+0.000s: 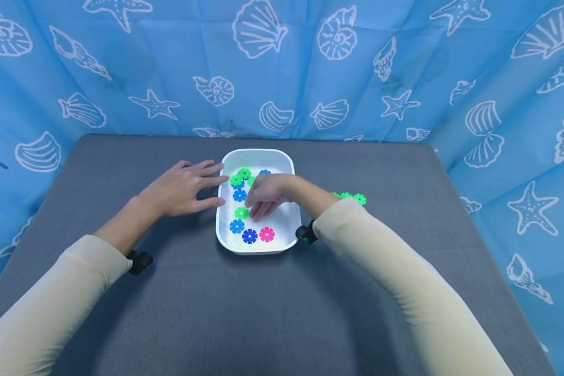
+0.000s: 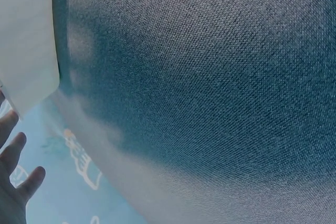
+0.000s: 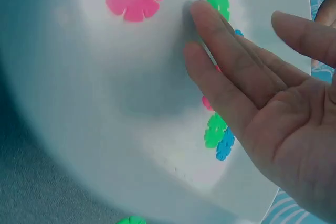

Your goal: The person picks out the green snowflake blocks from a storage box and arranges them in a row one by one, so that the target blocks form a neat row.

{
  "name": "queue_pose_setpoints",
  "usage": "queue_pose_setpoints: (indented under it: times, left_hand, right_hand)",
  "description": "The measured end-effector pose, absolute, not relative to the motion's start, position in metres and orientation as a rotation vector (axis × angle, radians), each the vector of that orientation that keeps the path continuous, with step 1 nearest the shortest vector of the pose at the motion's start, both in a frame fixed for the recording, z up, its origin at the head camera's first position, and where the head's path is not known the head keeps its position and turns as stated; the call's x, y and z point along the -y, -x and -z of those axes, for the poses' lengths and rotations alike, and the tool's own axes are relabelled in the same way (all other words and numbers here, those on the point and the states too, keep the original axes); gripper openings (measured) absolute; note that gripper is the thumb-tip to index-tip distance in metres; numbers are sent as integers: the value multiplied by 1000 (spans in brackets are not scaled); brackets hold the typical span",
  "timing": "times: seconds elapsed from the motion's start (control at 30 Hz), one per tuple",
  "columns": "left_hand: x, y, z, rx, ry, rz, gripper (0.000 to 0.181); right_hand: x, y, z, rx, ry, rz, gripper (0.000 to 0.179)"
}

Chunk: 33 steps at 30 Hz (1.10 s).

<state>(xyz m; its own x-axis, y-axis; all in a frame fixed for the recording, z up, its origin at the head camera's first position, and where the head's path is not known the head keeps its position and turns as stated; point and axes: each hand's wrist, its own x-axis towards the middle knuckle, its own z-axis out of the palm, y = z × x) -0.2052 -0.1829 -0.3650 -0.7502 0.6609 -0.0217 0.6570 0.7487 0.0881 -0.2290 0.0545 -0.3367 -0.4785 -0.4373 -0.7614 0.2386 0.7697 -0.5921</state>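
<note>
A white tray (image 1: 284,230) holds several small notched plastic discs. Toward its near end lie a pink disc (image 1: 266,234), a dark blue disc (image 1: 249,236), a lighter blue disc (image 1: 237,226) and a green disc (image 1: 242,212). My right hand (image 1: 268,193) reaches down inside the tray, hiding some discs beneath it. In the right wrist view its fingers are extended over the tray floor, with no disc visibly gripped. My left hand (image 1: 188,188) is spread with straight fingers, the tips at the tray's left rim. The left wrist view catches the tray's outer wall (image 2: 26,35) beside those fingers.
Several green discs (image 1: 359,199) lie on the grey table (image 1: 244,313) to the right of the tray, partly behind my right forearm. A blue curtain (image 1: 301,68) with white shell prints hangs behind the table and along its sides.
</note>
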Motion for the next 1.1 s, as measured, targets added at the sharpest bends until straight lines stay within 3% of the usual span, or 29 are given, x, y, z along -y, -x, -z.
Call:
queue_pose_setpoints:
  times: [1.1]
  left_hand:
    - [185,206,366,-2884,-1111,-136,66]
  right_hand:
    - [-40,237,342,-1874,100,872,29]
